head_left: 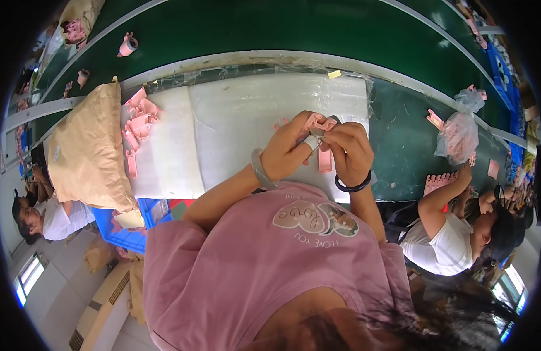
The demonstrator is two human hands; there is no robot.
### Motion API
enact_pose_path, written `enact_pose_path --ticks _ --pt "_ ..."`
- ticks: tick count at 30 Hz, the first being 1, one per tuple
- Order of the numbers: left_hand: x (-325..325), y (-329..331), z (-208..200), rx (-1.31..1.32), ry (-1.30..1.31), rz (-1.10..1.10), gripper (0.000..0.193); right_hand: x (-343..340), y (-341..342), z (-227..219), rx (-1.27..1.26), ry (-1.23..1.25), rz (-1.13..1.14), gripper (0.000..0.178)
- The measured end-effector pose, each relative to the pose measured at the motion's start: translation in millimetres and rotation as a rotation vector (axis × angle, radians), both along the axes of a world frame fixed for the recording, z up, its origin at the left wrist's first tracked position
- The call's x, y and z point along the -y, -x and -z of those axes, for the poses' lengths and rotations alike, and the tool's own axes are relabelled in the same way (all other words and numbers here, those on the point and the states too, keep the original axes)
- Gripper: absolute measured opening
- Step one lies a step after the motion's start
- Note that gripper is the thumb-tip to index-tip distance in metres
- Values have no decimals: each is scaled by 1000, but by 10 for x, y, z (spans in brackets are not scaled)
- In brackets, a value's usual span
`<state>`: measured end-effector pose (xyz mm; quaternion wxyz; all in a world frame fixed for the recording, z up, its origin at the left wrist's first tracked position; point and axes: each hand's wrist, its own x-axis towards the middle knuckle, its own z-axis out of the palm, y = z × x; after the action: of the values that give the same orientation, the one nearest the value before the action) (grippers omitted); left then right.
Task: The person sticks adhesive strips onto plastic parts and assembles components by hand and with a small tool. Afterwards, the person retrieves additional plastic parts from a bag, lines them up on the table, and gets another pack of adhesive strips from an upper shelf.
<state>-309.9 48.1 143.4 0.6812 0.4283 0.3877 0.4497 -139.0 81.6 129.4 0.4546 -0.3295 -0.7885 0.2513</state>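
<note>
My left hand (289, 147) is closed round a small pink plastic part (321, 121), held above the work surface in front of my chest. A white wrap covers a finger or thumb of this hand. My right hand (351, 149) pinches at the same part from the right, its fingertips close together. Between the fingertips a thin, wire-like dark line shows; what it belongs to is too small to tell. Just below the hands, a long pink plastic piece (325, 161) lies on the white foam sheet (241, 111). Other pink bits are partly hidden behind my left hand.
Left on the foam lies a heap of pink parts (140, 124) beside a large brown paper bag (86, 146). A blue crate (124, 234) stands below it. At right, a co-worker (449, 234) reaches toward a clear bag of pink parts (459, 137). Beyond runs a green belt (270, 29).
</note>
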Motion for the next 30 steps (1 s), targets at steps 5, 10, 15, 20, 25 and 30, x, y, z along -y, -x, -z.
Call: enact_pose_path --ticks 5,10,15,20,25,30 --pt "18 4 10 7 -15 -2 47 -12 6 42 -27 5 18 26" --pt "27 24 5 59 -102 -5 39 -7 24 7 -45 66 31 23" --pt "36 -22 -25 -52 -170 -41 34 -48 4 -9 -29 49 2 22" --pt "50 -39 62 -87 -178 -74 32 -53 -18 14 -21 56 -4 23" --pt "55 -110 144 -148 -310 -164 33 -84 -67 41 -15 82 -69 23" --pt "43 -74 108 -207 -248 -105 33 -54 -67 38 1 86 -47 20"
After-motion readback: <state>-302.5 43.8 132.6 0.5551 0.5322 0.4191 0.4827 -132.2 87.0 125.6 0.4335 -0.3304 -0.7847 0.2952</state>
